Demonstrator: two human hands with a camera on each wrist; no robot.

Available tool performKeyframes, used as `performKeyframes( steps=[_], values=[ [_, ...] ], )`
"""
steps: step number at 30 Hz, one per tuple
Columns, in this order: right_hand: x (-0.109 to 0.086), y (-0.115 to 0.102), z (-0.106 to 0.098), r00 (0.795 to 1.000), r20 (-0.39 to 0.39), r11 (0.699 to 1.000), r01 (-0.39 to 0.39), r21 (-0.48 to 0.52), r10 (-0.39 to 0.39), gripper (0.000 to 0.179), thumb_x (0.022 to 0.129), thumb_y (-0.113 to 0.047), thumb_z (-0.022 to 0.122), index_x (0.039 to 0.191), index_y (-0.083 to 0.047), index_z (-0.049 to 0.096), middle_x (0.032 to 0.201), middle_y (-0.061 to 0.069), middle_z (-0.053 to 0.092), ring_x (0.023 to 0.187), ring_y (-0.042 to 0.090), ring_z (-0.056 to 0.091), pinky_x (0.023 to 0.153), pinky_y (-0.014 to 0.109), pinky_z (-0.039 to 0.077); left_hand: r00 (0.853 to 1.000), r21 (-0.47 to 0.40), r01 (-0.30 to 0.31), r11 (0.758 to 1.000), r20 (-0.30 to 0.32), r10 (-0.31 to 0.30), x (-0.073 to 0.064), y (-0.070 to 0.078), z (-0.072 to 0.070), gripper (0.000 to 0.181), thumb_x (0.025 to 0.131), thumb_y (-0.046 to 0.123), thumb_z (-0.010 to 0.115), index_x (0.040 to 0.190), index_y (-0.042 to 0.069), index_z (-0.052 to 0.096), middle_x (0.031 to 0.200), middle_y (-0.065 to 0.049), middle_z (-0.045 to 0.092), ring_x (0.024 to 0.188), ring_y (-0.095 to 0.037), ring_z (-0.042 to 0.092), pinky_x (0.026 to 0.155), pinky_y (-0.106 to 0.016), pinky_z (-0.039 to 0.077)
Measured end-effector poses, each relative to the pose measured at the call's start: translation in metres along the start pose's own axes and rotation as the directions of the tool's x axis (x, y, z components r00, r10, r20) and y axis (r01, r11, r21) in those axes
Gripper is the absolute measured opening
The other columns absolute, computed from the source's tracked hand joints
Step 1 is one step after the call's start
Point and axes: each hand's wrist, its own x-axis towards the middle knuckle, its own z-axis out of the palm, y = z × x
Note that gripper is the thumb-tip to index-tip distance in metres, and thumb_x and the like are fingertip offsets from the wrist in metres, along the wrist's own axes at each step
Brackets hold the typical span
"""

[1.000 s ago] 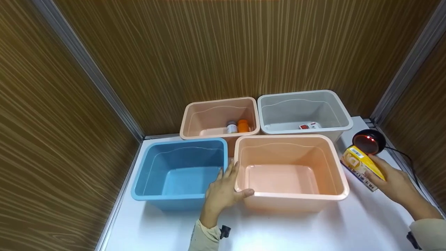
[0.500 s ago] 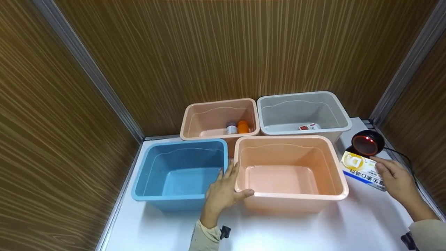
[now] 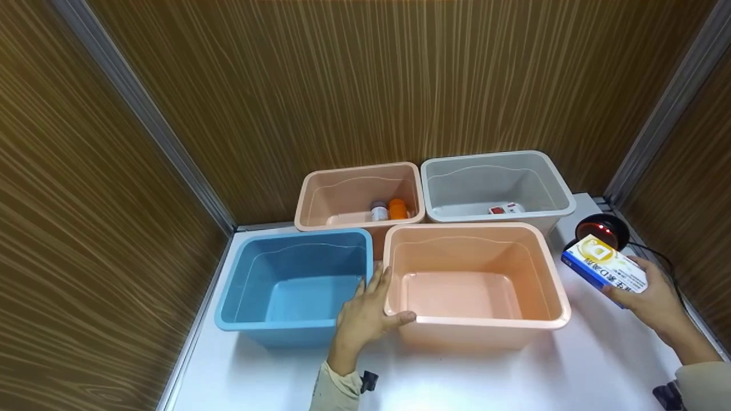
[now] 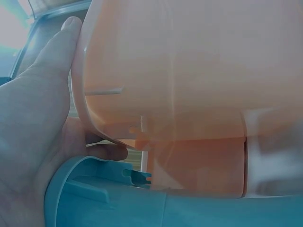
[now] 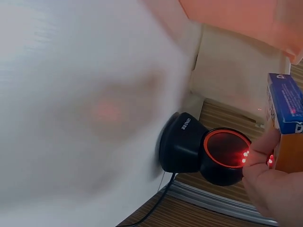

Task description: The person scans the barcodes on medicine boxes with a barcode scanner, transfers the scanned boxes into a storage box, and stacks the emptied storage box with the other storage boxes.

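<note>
Box [image 3: 605, 265] pinched by right hand [image 3: 655, 295], scanner [image 3: 610, 226] at its twelve o'clock, left hand [image 3: 365, 315], thumb spread, touching front peach bin [image 3: 465, 334] at eight o'clock

Four bins [image 3: 485, 322], two bottles [image 3: 398, 210], one scanner [image 5: 182, 147]

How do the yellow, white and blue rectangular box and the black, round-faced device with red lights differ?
Shape: the box has flat faces and straight edges; the device has a round face.
Colour: the box is brightly coloured and printed; the device is mostly black.
Support: the right hand holds the box; the device stands on the white table.
Both have writing.
</note>
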Motion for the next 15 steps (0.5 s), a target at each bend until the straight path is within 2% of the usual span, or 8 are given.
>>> performKeyframes(
  steps=[4,7,8,10,11,12,14,15],
  values=[
    [0.0,0.0,0.002,1.0,-0.004,1.0,-0.019,-0.005,0.019,0.094,0.089,-0.037,0.065,0.146,0.008,0.004,0.13,0.039,0.026,0.102,0.048,0.038,0.062,0.025,0.044,1.0,0.001,0.0,1.0,0.002,0.0,0.0,0.0,0.0,0.107,0.071,0.084,0.042,0.153,0.019,0.017,0.157,-0.002,0.01,0.13,-0.051,0.027,0.038,-0.028,0.035],
    [-0.001,0.001,0.005,1.0,0.002,0.999,-0.018,0.03,0.017,0.091,0.09,-0.036,0.064,0.145,0.008,0.006,0.128,0.037,0.029,0.098,0.042,0.043,0.06,0.025,0.047,1.0,0.006,-0.005,1.0,0.004,0.005,0.0,0.0,0.0,0.108,0.071,0.086,0.038,0.153,0.019,0.017,0.157,-0.001,0.009,0.129,-0.051,0.028,0.039,-0.028,0.036],
    [-0.001,0.001,0.007,1.0,0.001,0.998,-0.011,0.062,0.011,0.089,0.09,-0.035,0.064,0.145,0.006,0.008,0.127,0.035,0.03,0.096,0.037,0.045,0.06,0.026,0.048,1.0,0.005,-0.005,1.0,0.004,0.005,0.0,0.0,0.0,0.108,0.07,0.086,0.038,0.153,0.019,0.017,0.157,-0.001,0.009,0.129,-0.051,0.028,0.039,-0.028,0.036],
    [-0.001,0.002,0.01,1.0,0.006,0.982,0.005,0.191,-0.007,0.072,0.091,-0.027,0.064,0.145,-0.007,0.021,0.12,0.032,0.032,0.089,0.026,0.05,0.058,0.026,0.051,1.0,0.009,-0.007,1.0,0.005,0.007,0.0,0.0,-0.001,0.109,0.07,0.087,0.035,0.153,0.019,0.017,0.157,-0.001,0.009,0.129,-0.051,0.028,0.039,-0.028,0.036],
    [-0.001,0.001,0.011,1.0,0.018,0.965,0.003,0.264,-0.008,0.063,0.092,-0.024,0.064,0.142,-0.014,0.028,0.117,0.029,0.032,0.086,0.021,0.051,0.058,0.027,0.051,1.0,0.011,-0.007,1.0,0.004,0.007,0.0,0.0,-0.001,0.109,0.07,0.088,0.034,0.153,0.019,0.017,0.157,-0.001,0.009,0.13,-0.05,0.028,0.04,-0.028,0.036],
    [-0.002,0.0,0.013,1.0,0.028,0.934,0.001,0.357,-0.012,0.054,0.092,-0.019,0.064,0.138,-0.02,0.034,0.114,0.023,0.034,0.082,0.017,0.052,0.058,0.027,0.052,1.0,0.012,-0.008,1.0,0.004,0.008,0.0,0.0,-0.001,0.109,0.07,0.088,0.034,0.153,0.019,0.017,0.157,-0.002,0.009,0.13,-0.05,0.028,0.04,-0.028,0.036],
    [-0.004,-0.002,0.018,0.998,0.055,0.858,-0.014,0.514,-0.017,0.042,0.092,-0.013,0.062,0.127,-0.029,0.044,0.109,0.015,0.036,0.078,0.011,0.054,0.058,0.027,0.053,1.0,0.018,-0.006,1.0,0.004,0.006,0.0,-0.001,-0.001,0.11,0.069,0.088,0.033,0.153,0.019,0.016,0.157,-0.001,0.008,0.13,-0.049,0.027,0.042,-0.03,0.04],
    [-0.005,-0.003,0.02,0.997,0.077,0.81,-0.031,0.586,-0.017,0.04,0.093,-0.01,0.061,0.122,-0.032,0.046,0.107,0.013,0.035,0.078,0.011,0.055,0.06,0.027,0.053,1.0,0.017,-0.003,1.0,0.005,0.003,0.0,-0.001,-0.001,0.11,0.069,0.089,0.033,0.153,0.019,0.016,0.157,-0.001,0.008,0.13,-0.049,0.027,0.041,-0.03,0.04]
  ],
)
